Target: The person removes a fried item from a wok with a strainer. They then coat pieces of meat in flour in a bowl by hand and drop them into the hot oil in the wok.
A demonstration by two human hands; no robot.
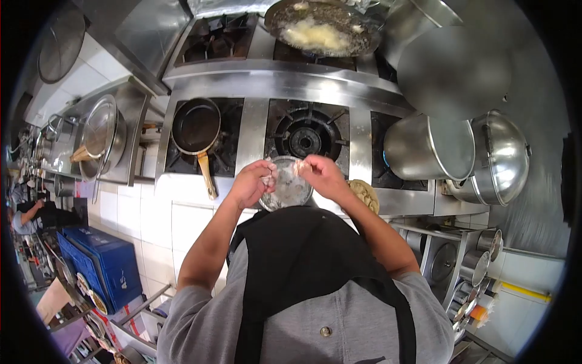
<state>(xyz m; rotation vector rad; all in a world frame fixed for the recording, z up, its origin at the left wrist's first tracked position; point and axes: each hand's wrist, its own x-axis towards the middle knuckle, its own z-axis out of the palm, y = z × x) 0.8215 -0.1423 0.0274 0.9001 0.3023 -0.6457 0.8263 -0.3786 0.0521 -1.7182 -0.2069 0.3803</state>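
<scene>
A round bowl (285, 195) with whitish, floury contents sits in front of my body at the stove's front edge. At its left rim is my left hand (251, 184), fingers curled together and coated with pale paste or flour. My right hand (322, 176) is over the right rim, its fingertips pinched and also coated white. Whether either hand holds a small piece is hidden by the coating. Partly behind my right forearm stands a container of pale, lumpy pieces (364, 195).
A frying pan (197, 125) rests on the left burner, its handle pointing toward me. At the back, pale food fries in a wide oil-filled pan (324, 36). A large pot (418, 148) stands over a blue flame at right. Another person (37, 213) is far left.
</scene>
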